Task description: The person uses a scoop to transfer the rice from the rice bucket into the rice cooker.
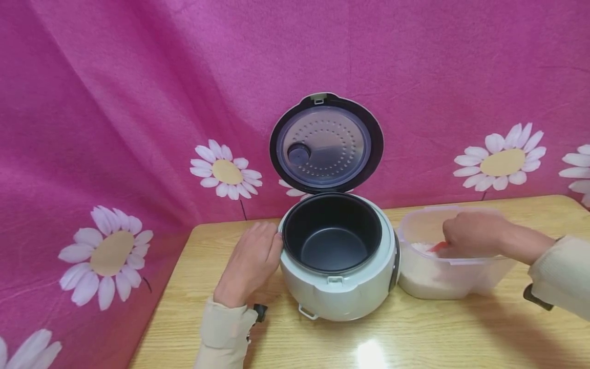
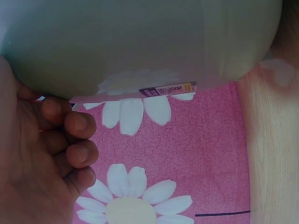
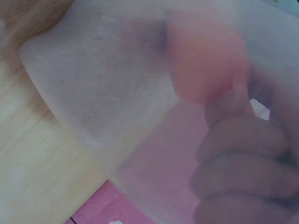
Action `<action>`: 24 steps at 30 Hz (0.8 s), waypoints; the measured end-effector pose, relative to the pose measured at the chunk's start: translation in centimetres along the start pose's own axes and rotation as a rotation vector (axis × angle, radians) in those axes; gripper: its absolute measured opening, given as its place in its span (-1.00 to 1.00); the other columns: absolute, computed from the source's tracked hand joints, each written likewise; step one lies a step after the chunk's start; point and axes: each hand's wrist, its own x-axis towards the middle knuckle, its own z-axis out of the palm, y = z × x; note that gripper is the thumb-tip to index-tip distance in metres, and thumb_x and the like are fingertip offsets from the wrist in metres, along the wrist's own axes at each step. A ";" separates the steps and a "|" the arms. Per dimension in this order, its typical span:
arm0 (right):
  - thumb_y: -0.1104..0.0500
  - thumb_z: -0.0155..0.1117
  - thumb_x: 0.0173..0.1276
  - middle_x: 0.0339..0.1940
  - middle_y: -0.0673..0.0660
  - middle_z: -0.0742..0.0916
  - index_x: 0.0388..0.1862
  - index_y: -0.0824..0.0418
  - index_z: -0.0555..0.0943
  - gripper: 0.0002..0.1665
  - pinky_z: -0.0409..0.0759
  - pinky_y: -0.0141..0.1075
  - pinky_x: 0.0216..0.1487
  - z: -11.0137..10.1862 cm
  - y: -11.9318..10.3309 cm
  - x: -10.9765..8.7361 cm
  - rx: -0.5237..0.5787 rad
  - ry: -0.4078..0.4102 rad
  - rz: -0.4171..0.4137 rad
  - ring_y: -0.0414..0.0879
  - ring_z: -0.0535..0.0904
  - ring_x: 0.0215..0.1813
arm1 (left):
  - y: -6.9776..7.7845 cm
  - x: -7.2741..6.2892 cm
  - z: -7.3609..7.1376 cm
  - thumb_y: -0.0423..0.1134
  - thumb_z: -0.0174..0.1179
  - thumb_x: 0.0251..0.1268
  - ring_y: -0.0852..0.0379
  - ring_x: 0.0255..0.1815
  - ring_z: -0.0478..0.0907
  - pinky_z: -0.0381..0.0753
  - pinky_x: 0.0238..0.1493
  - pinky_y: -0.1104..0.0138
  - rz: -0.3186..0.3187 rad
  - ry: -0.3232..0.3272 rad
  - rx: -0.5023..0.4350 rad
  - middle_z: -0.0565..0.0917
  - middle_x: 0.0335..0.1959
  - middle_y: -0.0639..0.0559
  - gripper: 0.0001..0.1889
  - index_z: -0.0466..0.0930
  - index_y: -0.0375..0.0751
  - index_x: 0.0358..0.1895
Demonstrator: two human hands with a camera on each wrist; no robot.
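A white rice cooker (image 1: 341,300) stands with its lid (image 1: 324,148) raised and its dark inner pot (image 1: 334,248) bare inside. My left hand (image 1: 252,256) holds the cooker's left rim, its fingers curled beside the pale outer wall in the left wrist view. To the right is a translucent plastic container (image 1: 461,279) partly filled with white rice (image 1: 421,249). My right hand (image 1: 477,233) reaches inside it and grips a red scoop (image 1: 438,247). Through the cloudy container wall, the right wrist view shows the scoop's broad head (image 3: 203,60) and my curled fingers.
The wooden table (image 1: 304,348) carries the cooker and container side by side. Close behind hangs a pink cloth (image 1: 415,66) printed with white daisies; the raised lid stands against it. A small carrying handle (image 1: 308,312) juts from the cooker's lower front.
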 end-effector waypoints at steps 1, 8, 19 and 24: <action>-0.16 0.39 0.26 -0.67 -0.12 0.46 -0.60 0.00 0.51 -0.61 0.27 -0.29 -0.54 0.1 0.0 0.0 0.012 0.000 0.006 -0.20 0.34 -0.56 | 0.0 0.0 0.0 -0.15 0.03 0.53 0.14 -0.25 0.44 0.58 -0.05 0.22 -0.001 -0.001 -0.002 0.52 -0.42 0.10 -0.84 0.56 -0.09 -0.20; -0.12 0.35 0.24 -0.71 -0.16 0.35 -0.70 -0.04 0.45 -0.59 0.17 -0.33 -0.55 0.6 0.0 0.2 0.056 0.026 0.020 -0.24 0.27 -0.59 | 0.1 0.0 0.0 -0.16 0.03 0.53 0.14 -0.25 0.44 0.58 -0.04 0.21 -0.006 -0.001 -0.002 0.52 -0.42 0.09 -0.84 0.56 -0.10 -0.20; -0.04 0.30 0.35 -0.70 -0.21 0.38 -0.70 -0.07 0.52 -0.60 0.21 -0.42 -0.50 0.8 -0.5 0.8 0.253 0.006 -0.009 -0.31 0.29 -0.57 | 0.0 -0.1 0.1 -0.18 0.04 0.52 0.14 -0.26 0.45 0.58 -0.04 0.20 0.012 0.017 0.004 0.52 -0.43 0.09 -0.85 0.55 -0.10 -0.23; -0.01 0.26 0.39 -0.70 -0.20 0.42 -0.64 -0.07 0.60 -0.65 0.26 -0.42 -0.48 0.6 -0.4 1.0 0.299 -0.012 -0.008 -0.30 0.35 -0.55 | -0.1 0.0 0.1 -0.21 0.00 0.54 0.11 -0.26 0.46 0.57 -0.05 0.19 0.035 0.032 0.023 0.50 -0.44 0.06 -0.82 0.52 -0.11 -0.28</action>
